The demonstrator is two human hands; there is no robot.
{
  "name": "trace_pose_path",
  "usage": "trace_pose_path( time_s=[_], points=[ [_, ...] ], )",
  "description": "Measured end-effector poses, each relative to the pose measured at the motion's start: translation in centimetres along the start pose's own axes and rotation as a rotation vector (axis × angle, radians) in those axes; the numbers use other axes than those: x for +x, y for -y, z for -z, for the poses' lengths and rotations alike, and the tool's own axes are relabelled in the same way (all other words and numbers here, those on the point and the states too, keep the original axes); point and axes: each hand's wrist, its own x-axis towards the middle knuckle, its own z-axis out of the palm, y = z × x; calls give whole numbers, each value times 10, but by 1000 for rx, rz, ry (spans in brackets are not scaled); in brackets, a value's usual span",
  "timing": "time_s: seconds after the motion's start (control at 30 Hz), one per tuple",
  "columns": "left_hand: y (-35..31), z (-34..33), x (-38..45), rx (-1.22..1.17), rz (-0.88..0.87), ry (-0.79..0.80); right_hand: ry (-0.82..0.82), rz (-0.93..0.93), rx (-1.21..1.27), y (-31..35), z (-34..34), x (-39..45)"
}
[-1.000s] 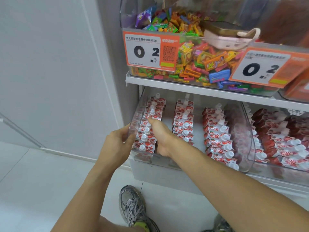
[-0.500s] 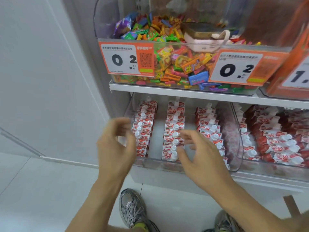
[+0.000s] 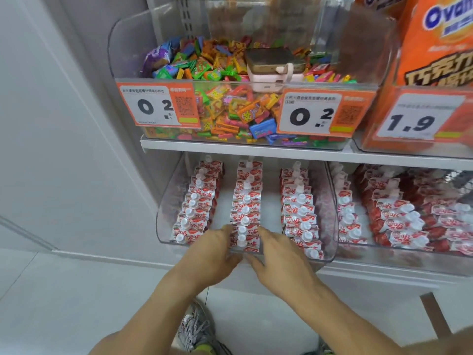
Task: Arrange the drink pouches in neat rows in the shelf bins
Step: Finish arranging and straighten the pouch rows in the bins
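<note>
- The red-and-white drink pouches with white caps (image 3: 245,219) stood in three rows inside the clear plastic bin (image 3: 163,201) on the lower white shelf (image 3: 384,274).
- The middle row ran straight from the back of the bin to its front wall, most likely so each cap could be seen and picked easily.
- The left hand (image 3: 215,249) was at the left side of the front pouches in that row, and the right hand (image 3: 276,252) was at their right side.
- Both hands were spread flat with nothing held, so the grip was loose. I think they were there to squeeze the row from both sides and make it straight.
- The left row leaned a little toward the bin's wall, and the right row looked less tidy at the front, so those may need fixing too.
- Bare gaps lay between the rows, which kept them apart.
- A second clear bin (image 3: 358,248) just beside it on the right held more of the same pouches, packed closer and messier.
- Above, another clear bin (image 3: 122,80) was full of bright candy (image 3: 225,108), with orange price tags (image 3: 157,105) on its front.
</note>
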Motion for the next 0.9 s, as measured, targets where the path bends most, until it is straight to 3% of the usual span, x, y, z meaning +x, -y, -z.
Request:
trace_pose_path(
  time_s=[0.23,0.43,0.67,0.9],
  points=[
    [10,-6,-18,183,50,-170,-93,107,-216,-12,-3,-27],
    [18,-12,-13,121,13,-253,-70,121,-99,-13,0,-18],
    [7,-2,-1,-35,-46,-442,-221,101,-38,-17,6,-4],
    [16,-10,26,-28,48,-412,-228,77,-23,-19,9,19]
  ],
)
